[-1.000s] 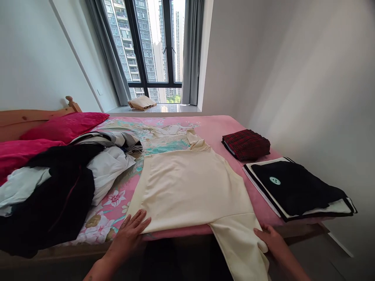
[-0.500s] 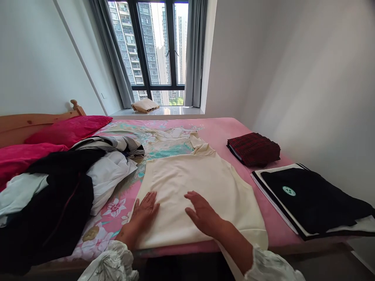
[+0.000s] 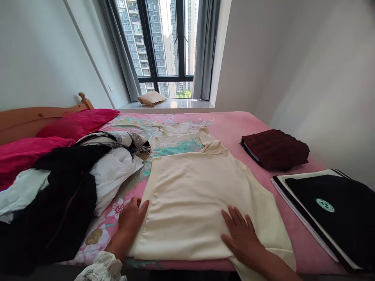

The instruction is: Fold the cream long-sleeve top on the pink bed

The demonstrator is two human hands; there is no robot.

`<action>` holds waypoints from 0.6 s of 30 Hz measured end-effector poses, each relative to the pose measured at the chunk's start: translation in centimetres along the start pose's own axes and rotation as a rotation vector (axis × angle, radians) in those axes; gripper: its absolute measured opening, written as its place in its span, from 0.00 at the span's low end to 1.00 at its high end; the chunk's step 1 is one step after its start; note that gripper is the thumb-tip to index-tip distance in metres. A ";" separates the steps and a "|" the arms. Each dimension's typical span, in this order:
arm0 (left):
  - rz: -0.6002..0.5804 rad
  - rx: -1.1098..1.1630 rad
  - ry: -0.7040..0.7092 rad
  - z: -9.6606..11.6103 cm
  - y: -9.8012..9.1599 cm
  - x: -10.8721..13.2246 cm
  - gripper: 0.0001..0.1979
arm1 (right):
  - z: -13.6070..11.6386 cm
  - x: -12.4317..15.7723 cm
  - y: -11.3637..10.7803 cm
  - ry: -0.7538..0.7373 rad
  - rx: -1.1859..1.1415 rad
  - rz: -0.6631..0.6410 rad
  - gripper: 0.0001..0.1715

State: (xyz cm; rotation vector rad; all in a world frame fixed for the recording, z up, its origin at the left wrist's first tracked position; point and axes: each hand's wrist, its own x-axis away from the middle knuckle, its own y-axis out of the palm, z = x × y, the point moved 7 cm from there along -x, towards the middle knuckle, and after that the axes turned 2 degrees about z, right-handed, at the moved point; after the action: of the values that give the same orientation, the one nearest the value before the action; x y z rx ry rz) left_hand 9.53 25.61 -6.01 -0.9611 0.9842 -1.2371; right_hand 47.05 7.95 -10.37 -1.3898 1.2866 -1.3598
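Note:
A cream long-sleeved top (image 3: 193,187) lies spread flat on the bed in front of me. My left hand (image 3: 130,216) is at its left hem, thumb on the fabric edge and fingers loosely bent beside it, a gap between them. Flat on the lower right of the top rests my right hand (image 3: 243,234), fingers spread. The top's collar (image 3: 215,146) points away from me. One sleeve hangs over the near bed edge beneath my right forearm.
Left of the top is a heap of black clothes (image 3: 70,203) with a white garment (image 3: 113,171) and red pillows (image 3: 79,123). On the right lie a folded dark red plaid garment (image 3: 275,148) and a folded black garment (image 3: 345,210). A beige bundle (image 3: 152,98) sits on the windowsill.
My right hand has moved right across the top and now lies spread on it. My left hand has shifted left from the fabric to the hem. The view has tilted slightly.

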 end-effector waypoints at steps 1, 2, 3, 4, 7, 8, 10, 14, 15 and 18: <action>-0.014 -0.006 -0.015 0.1 -0.2 0.2 0.19 | -0.4 -0.1 -0.2 0.003 0.005 -0.007 0.37; -0.026 -0.021 -0.025 0.2 -0.3 0.4 0.19 | -0.8 -0.3 -0.3 -0.002 0.009 -0.015 0.37; -0.038 -0.043 -0.026 0.3 -0.4 0.5 0.19 | -1.2 -0.4 -0.4 -0.010 0.013 -0.024 0.37; -0.051 -0.068 -0.020 0.4 -0.4 0.6 0.20 | -1.5 -0.4 -0.5 -0.017 0.017 -0.034 0.37; -0.100 -0.108 -0.009 0.3 -0.3 0.6 0.22 | -2.1 -0.4 -1.0 -0.026 0.026 -0.061 0.36; -0.110 -0.106 -0.005 0.1 -0.3 0.5 0.22 | -2.3 -0.4 -1.2 -0.031 0.025 -0.075 0.36; -0.128 -0.094 0.002 -0.4 -0.4 0.3 0.23 | -2.7 -0.1 -1.7 -0.048 0.016 -0.115 0.36; -0.089 -0.081 0.036 -1.0 -0.8 0.0 0.21 | -3.5 0.8 -3.9 -0.131 -0.034 -0.198 0.36; -0.015 -0.083 0.076 -0.6 -1.2 -0.1 0.19 | -4.0 1.1 -4.8 -0.168 -0.058 -0.200 0.35; 0.222 -0.062 0.349 2.5 -1.6 0.9 0.17 | -6.5 0.8 -7.7 -0.276 -0.142 -0.146 0.30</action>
State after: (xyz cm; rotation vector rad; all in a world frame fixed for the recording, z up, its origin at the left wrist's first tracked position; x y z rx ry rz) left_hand 11.47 24.64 -3.82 -0.6711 1.3710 -1.2129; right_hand 41.55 9.23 -1.91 -1.7317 1.1328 -1.1379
